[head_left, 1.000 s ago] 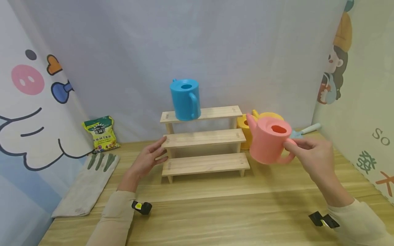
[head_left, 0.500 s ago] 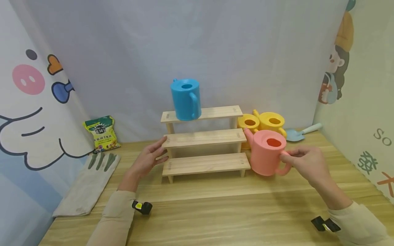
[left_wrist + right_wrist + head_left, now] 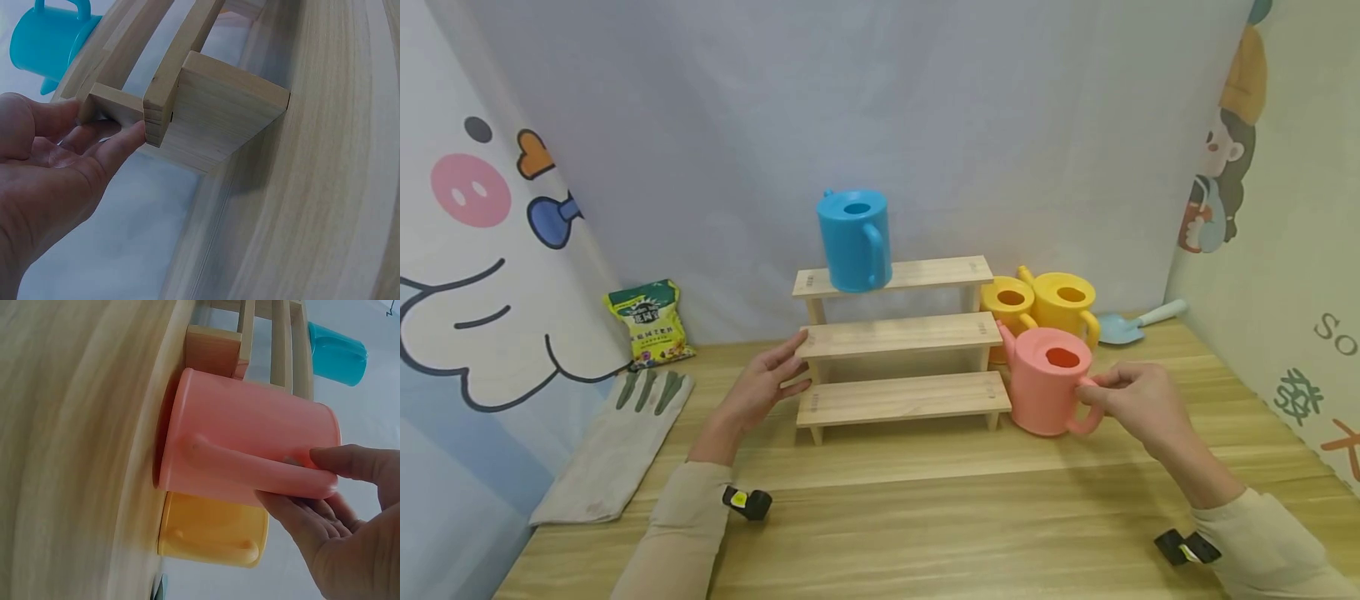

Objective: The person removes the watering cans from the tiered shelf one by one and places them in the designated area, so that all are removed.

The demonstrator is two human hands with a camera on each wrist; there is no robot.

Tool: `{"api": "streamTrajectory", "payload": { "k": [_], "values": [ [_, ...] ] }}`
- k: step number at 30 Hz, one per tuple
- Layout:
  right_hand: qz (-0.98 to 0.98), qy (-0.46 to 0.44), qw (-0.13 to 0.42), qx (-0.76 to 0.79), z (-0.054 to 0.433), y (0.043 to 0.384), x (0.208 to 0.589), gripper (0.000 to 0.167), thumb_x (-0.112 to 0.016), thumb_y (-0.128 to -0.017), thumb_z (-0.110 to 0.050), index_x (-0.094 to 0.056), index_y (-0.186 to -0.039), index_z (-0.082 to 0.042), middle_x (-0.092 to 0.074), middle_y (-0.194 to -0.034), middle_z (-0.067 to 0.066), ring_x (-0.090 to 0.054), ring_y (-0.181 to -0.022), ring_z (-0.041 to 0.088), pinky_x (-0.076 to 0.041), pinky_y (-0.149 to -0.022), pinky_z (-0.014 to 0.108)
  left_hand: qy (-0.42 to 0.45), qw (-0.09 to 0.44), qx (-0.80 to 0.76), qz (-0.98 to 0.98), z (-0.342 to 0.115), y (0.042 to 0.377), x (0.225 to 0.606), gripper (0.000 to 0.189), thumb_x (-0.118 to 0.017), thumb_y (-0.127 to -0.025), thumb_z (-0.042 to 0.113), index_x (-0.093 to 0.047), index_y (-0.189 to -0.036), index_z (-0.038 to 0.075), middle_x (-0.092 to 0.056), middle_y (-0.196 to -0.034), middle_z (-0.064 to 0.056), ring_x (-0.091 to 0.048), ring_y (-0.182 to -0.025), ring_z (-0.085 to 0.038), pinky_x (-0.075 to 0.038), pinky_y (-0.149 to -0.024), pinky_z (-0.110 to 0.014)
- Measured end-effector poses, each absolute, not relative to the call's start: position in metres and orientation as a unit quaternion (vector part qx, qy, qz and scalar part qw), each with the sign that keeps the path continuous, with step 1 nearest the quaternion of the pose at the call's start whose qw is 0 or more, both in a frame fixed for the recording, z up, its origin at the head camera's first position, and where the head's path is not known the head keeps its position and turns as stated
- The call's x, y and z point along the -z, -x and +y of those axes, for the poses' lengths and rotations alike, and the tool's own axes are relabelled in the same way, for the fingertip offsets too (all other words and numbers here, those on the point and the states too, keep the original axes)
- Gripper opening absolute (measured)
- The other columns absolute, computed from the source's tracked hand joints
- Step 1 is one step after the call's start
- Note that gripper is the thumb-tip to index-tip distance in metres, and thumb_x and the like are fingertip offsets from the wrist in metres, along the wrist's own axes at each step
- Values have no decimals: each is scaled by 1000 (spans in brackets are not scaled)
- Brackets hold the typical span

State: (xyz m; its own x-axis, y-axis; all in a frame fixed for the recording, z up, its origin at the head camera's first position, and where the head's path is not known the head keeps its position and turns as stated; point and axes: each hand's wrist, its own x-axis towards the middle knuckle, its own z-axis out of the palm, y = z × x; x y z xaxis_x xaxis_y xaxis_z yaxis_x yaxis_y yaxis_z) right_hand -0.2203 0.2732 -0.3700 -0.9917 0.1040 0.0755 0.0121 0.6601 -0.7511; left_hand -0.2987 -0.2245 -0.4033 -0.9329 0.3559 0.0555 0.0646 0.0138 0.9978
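Observation:
My right hand pinches the handle of a pink watering can between thumb and fingers. Upright, the can appears to stand on the table beside the right end of a three-step wooden stand. Its handle faces the right wrist camera. At the stand's left end, my left hand holds the end of the middle step, thumb by its edge and fingers around it. A blue watering can sits on the top step, left of the middle.
Behind the pink can are two yellow watering cans, partly covered. A light blue trowel lies at the back right. On the left are a garden bag and a pale glove with green fingers. A curtain hangs behind.
The right hand has lowered the pink watering can toward the table, and both yellow cans and the trowel show more fully. My left hand stays at the stand.

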Motion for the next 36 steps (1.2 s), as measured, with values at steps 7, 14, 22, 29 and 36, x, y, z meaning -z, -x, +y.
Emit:
{"api": "streamTrajectory", "payload": {
  "k": [7,14,22,29,36],
  "values": [
    [-913,19,40,-405,274,221,371,41,-80,-86,-39,-77,-94,0,-72,-80,3,-54,-86,25,-43,-66,31,-154,106,-684,705,-225,298,404,53,-35,-111,12,-20,-161,13,-6,-167,-10,-20,-148,-39,-43,-111,-42],
    [-912,0,21,-409,277,221,369,47,-83,-83,-42,-75,-99,1,-75,-89,9,-63,-91,27,-53,-71,34,-154,104,-682,707,-225,298,405,54,-37,-110,13,-20,-161,14,-7,-167,-10,-20,-148,-38,-45,-109,-38],
    [-907,-16,148,-394,267,212,343,62,-78,-87,-45,-68,-119,7,-70,-112,26,-67,-104,43,-57,-73,23,-151,106,-683,706,-224,299,402,53,-37,-111,13,-20,-161,14,-7,-167,-9,-20,-148,-37,-44,-110,-41],
    [-856,-80,238,-453,216,224,321,47,-82,-86,-31,-70,-116,4,-73,-107,18,-73,-94,25,-51,-72,5,-152,103,-681,709,-225,299,402,54,-38,-110,14,-20,-161,14,-6,-167,-8,-20,-148,-37,-45,-109,-38],
    [-805,-150,256,-514,165,244,307,31,-83,-85,-14,-72,-108,4,-74,-101,14,-70,-87,10,-58,-78,16,-150,103,-682,708,-225,299,405,53,-38,-110,13,-21,-161,15,-6,-167,-8,-21,-148,-37,-44,-110,-39]
  ]
}}
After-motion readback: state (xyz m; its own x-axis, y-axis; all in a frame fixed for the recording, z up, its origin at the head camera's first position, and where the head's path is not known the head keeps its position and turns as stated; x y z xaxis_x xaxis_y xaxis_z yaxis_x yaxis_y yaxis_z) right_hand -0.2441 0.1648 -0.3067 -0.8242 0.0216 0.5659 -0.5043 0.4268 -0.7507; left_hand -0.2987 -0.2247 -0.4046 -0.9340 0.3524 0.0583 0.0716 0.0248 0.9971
